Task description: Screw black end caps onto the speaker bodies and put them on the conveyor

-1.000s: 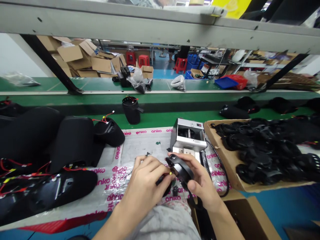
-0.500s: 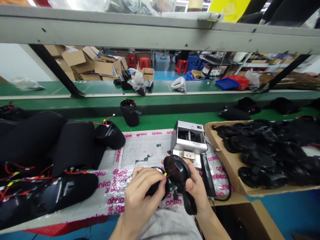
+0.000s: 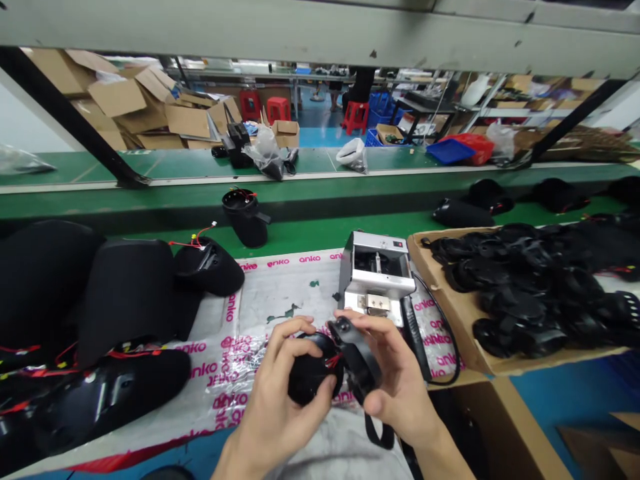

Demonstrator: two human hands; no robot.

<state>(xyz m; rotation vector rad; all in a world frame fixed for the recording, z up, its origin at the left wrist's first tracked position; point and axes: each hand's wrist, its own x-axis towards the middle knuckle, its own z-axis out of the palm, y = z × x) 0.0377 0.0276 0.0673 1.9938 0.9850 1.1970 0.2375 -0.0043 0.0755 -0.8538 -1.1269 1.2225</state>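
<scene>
My left hand [image 3: 285, 383] is closed around the near end of a black speaker body [image 3: 306, 381], fingers over the top and thumb along its side. Against that end, my right hand [image 3: 395, 373] grips a round black end cap [image 3: 364, 367], tilted on edge with a gap on its left side. A black strap [image 3: 379, 432] hangs in a loop below the cap. Red wires [image 3: 333, 361] run across the gap between body and cap. The far part of the body is hidden behind my hand. Just beyond my hands stands a silver machine [image 3: 383, 277] with a black-handled tool [image 3: 416, 340] beside it.
Black speaker bodies [image 3: 127, 287] with red wires lie at left; another body [image 3: 245, 217] stands upright behind. At right, a cardboard tray [image 3: 463, 350] holds many black caps. A grey shelf beam [image 3: 300, 33] crosses overhead. Printed plastic wrap [image 3: 265, 293] covers the table.
My left hand has gone from pinching the wire's yellow connector to holding the speaker body. The cap has turned on edge and come close to the body's end. The view has tilted down slightly.
</scene>
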